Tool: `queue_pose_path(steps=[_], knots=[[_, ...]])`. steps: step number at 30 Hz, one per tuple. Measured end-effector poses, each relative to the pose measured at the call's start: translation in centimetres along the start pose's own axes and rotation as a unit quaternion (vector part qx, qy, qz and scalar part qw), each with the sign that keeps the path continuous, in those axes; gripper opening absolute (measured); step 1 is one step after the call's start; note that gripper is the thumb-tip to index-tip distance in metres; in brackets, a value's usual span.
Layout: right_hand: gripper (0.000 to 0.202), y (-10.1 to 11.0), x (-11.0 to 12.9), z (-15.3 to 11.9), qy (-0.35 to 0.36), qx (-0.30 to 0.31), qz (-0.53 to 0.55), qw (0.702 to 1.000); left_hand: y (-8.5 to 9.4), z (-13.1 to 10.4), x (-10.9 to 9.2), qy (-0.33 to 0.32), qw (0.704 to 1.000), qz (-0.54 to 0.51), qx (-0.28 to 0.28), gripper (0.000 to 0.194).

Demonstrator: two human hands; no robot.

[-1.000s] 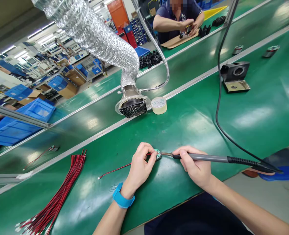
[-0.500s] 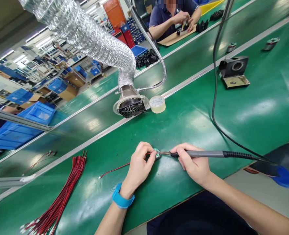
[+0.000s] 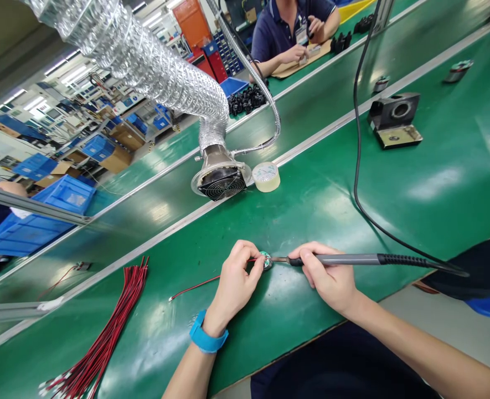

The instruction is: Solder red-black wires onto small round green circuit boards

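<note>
My left hand (image 3: 237, 280) pinches a red and black wire (image 3: 195, 287) close to a small round part with a green circuit board (image 3: 266, 259), apparently a little motor. The wire's white connector end trails left on the green bench. Held like a pen, a soldering iron (image 3: 348, 259) lies in my right hand (image 3: 328, 281), and its tip meets the right side of the board. My fingertips partly cover the round part, so the exact joint is hidden.
A bundle of red and black wires (image 3: 114, 327) lies left. Ahead are a fume extractor fan (image 3: 223, 184) and a round pale block (image 3: 266, 177). The iron stand (image 3: 396, 119) sits far right, with the iron's cable (image 3: 356, 166) looping nearby. A co-worker (image 3: 284, 33) sits across.
My hands, the wire and the iron stay nearly still. The co-worker's hands have moved apart, one raised. At the far left, another person's arm has shifted over the blue bin.
</note>
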State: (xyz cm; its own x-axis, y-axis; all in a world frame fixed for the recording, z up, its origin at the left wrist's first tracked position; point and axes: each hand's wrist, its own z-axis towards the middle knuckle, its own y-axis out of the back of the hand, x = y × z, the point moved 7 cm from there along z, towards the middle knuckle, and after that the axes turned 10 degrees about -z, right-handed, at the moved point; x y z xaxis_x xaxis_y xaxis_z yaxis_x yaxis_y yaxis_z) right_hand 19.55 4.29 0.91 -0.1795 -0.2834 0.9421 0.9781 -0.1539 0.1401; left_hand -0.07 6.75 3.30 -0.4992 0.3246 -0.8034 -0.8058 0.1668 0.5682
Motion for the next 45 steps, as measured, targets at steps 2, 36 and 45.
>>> queue_pose_path(steps=[2, 36, 45], knots=[[0.030, 0.2, -0.2, 0.0, -0.004, -0.015, 0.004, 1.000, 0.0, 0.0, 0.0, -0.003, 1.000, 0.002, -0.001, 0.016], [0.035, 0.1, -0.8, -0.1, -0.023, -0.014, -0.007, 1.000, -0.3, 0.1, -0.4, 0.005, 0.998, 0.029, -0.052, 0.017], [0.031, 0.6, 0.7, 3.0, 0.039, -0.029, -0.070, 0.996, -0.4, 0.0, 0.2, -0.013, 0.997, 0.049, -0.057, 0.021]])
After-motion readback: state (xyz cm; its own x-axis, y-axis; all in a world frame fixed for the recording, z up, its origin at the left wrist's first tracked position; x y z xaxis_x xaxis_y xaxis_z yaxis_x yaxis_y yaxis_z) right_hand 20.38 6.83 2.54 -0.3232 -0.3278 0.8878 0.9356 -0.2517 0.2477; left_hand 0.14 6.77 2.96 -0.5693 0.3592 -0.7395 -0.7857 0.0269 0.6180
